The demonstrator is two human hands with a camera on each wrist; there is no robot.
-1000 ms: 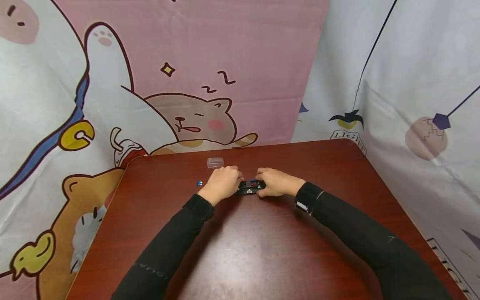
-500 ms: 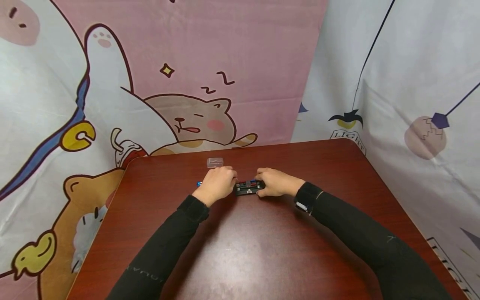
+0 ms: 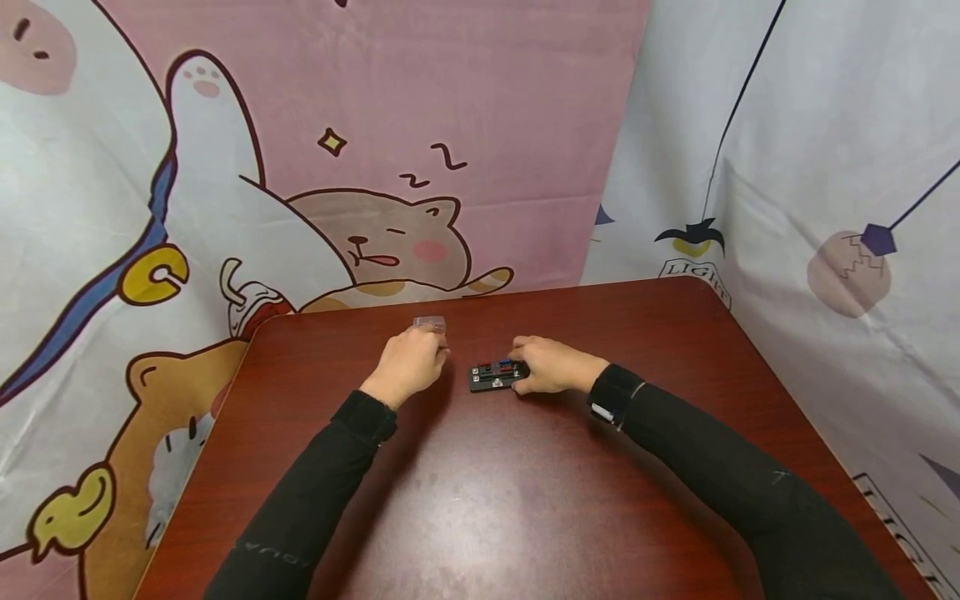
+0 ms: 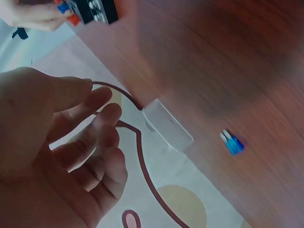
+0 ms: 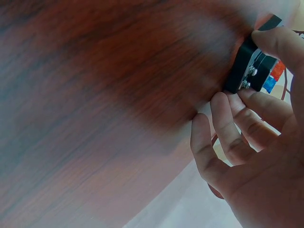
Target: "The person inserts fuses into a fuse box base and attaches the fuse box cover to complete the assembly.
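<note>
A black fuse block (image 3: 486, 381) with red and blue blade fuses in it lies on the table. My right hand (image 3: 557, 367) grips its right end, thumb on one side and fingers on the other; the right wrist view shows the block's black base (image 5: 242, 66) between them. To the left of the block, my left hand (image 3: 408, 362) hovers over the table with fingers loosely bent and nothing in them. A blue blade fuse (image 4: 233, 143) lies beyond those fingertips in the left wrist view; in the head view the left hand hides it.
A small clear plastic box (image 3: 430, 321) stands near the table's back edge, partly covered by the left hand in the head view. The dark red wooden table (image 3: 600, 325) backs onto a printed cartoon cloth (image 3: 525, 125).
My left hand has moved left, off the fuse block's left end and over toward the loose blue fuse and clear box. The right hand keeps its grip on the block, which stays put.
</note>
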